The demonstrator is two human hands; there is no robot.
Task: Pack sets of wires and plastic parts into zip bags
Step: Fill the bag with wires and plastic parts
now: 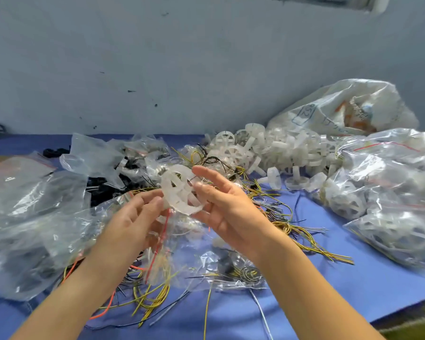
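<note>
Wires [152,298] strewn on blue cloth [353,285], grey wall [157,57] behind

We log one translucent white spoked wheel [182,190], tilted, raised between left hand [130,224] and right hand [226,204]. Clear zip bag [165,244], red-sealed, pinched by left fingers. Loose wheels [280,153] heaped behind. Yellow-black wires [292,229] strewn right. Filled bags [390,204] far right.
</note>
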